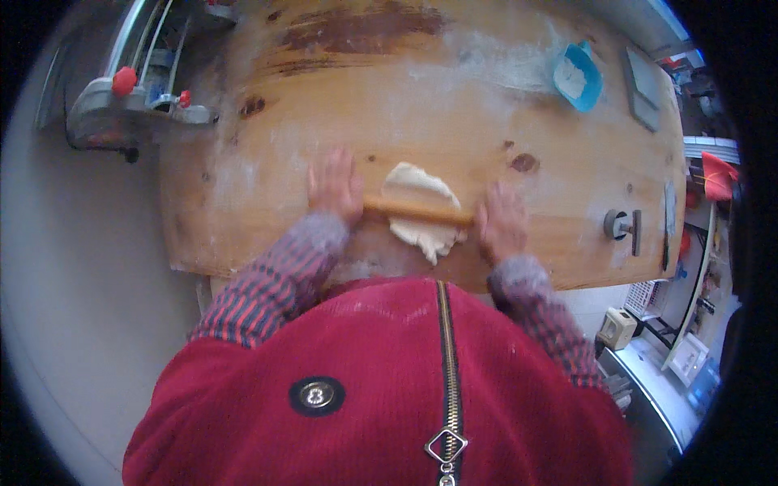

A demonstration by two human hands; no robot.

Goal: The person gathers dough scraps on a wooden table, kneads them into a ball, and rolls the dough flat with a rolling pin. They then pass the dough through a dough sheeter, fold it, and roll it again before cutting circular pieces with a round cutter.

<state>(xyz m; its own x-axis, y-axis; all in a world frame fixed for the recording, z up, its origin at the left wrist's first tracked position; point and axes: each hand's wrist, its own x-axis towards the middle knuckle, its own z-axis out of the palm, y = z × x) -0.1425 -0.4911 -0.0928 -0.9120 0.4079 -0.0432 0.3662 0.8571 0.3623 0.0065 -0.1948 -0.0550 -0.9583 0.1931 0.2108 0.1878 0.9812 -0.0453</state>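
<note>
A piece of pale dough [419,181] with a ragged near edge lies flat on the floured wooden tabletop [292,115]. Across it rests a wooden rolling pin [419,212], tilted slightly down to the right. My left hand [334,187] lies over the pin's left end, fingers stretched forward. The right end is under my right hand [503,223], also with its fingers extended and somewhat blurred. Both palms cover the pin's tips, so those ends are hidden. Dough shows on the far and near sides of the pin.
A blue scoop [585,91] holding flour sits at the far right, beside a flat grey slab [642,91]. Nearer stand a round tool with a crossbar [620,226] and a long thin blade-like tool [669,212]. Metal equipment with red knobs [146,100] flanks the left edge.
</note>
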